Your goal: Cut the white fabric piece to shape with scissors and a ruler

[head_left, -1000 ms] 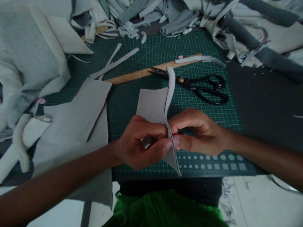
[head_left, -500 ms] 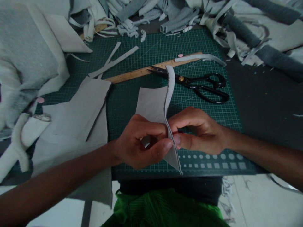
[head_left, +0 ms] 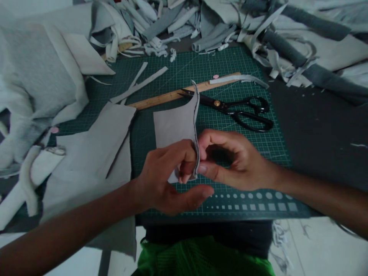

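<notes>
A small pale grey piece of fabric [head_left: 174, 124] with a dark-lined folded edge stands tilted over the cutting mat, its right edge raised. My right hand [head_left: 234, 159] pinches that edge near its lower end between thumb and fingers. At the same edge, from the other side, is my left hand [head_left: 169, 176], its thumb spread away and its fingers bent against the piece. Beyond the hands lie black-handled scissors [head_left: 230, 105], their blades crossing a wooden ruler [head_left: 161, 100]; the raised edge partly covers the blades.
A green cutting mat [head_left: 258, 153] covers the table's middle. Larger cut pieces [head_left: 86, 161] lie at left, overhanging the front edge. Narrow strips [head_left: 140, 84] rest by the ruler. Fabric scraps [head_left: 172, 23] pile along the back, with rolled material [head_left: 304, 61] at back right.
My left thumb has lifted off the fabric and spread toward me. The piece has shifted slightly left and turned, showing more of its flat face. My right hand has stayed at its edge.
</notes>
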{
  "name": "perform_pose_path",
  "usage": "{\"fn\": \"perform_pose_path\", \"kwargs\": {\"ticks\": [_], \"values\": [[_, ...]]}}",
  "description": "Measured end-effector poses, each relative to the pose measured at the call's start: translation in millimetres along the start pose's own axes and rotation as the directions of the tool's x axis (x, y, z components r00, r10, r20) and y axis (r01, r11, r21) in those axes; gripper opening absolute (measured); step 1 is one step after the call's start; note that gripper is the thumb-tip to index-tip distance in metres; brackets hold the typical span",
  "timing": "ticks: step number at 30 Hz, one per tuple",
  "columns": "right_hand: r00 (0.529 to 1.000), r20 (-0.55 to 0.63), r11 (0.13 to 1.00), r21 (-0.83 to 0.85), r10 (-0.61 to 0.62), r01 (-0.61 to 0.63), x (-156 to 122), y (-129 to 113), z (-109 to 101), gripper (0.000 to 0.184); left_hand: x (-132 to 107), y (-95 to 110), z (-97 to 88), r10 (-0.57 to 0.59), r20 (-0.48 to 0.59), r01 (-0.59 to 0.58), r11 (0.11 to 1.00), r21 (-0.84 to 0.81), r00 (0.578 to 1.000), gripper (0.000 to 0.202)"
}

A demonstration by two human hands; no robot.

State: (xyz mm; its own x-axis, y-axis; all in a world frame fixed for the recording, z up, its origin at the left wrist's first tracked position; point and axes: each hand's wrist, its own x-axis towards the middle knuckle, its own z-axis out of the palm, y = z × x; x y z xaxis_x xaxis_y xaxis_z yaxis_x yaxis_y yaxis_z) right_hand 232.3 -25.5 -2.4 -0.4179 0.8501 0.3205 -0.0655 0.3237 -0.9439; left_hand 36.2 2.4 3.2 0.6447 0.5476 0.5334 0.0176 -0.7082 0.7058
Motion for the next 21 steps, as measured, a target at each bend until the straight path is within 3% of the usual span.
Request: {"fn": "perform_pose_path", "kwargs": {"ticks": [5,7,10,12,15,19,21], "values": [[0.983,-0.068,0.956,-0.250,-0.172,0.150,0,-1,2,0.018,2,4,-1.0,0.026,-0.006,-0.026,1.000,-0.009,1.000,0.022],[0.956,-0.050,0.883,-0.399,-0.290,0.247,0,-5,-2,0.014,1,3,-1.0,0.036,0.002,-0.036,0.999,-0.019,0.999,0.020],[0.900,0.077,0.693,-0.611,-0.430,0.384,-2,-17,-11,0.010,0,2,-0.7,0.061,0.006,-0.060,0.998,-0.035,0.998,0.021],[0.884,0.176,0.574,-0.702,-0.432,0.420,-5,-26,-16,0.011,-2,2,-0.3,0.051,0.024,-0.050,0.998,-0.033,0.998,0.022],[0.904,0.232,0.506,-0.765,-0.360,0.398,-9,-31,-21,0.014,-3,3,0.4,0.012,0.045,-0.011,1.000,-0.026,0.999,0.023],[0.842,0.294,0.390,-0.784,-0.452,0.483,-13,-27,-24,0.016,-3,4,0.8,-0.009,0.054,0.011,0.999,-0.038,0.999,0.022],[0.853,0.314,0.357,-0.807,-0.417,0.471,-14,-29,-26,0.016,-3,3,0.5,-0.028,0.072,0.031,0.999,-0.040,0.997,0.022]]}}
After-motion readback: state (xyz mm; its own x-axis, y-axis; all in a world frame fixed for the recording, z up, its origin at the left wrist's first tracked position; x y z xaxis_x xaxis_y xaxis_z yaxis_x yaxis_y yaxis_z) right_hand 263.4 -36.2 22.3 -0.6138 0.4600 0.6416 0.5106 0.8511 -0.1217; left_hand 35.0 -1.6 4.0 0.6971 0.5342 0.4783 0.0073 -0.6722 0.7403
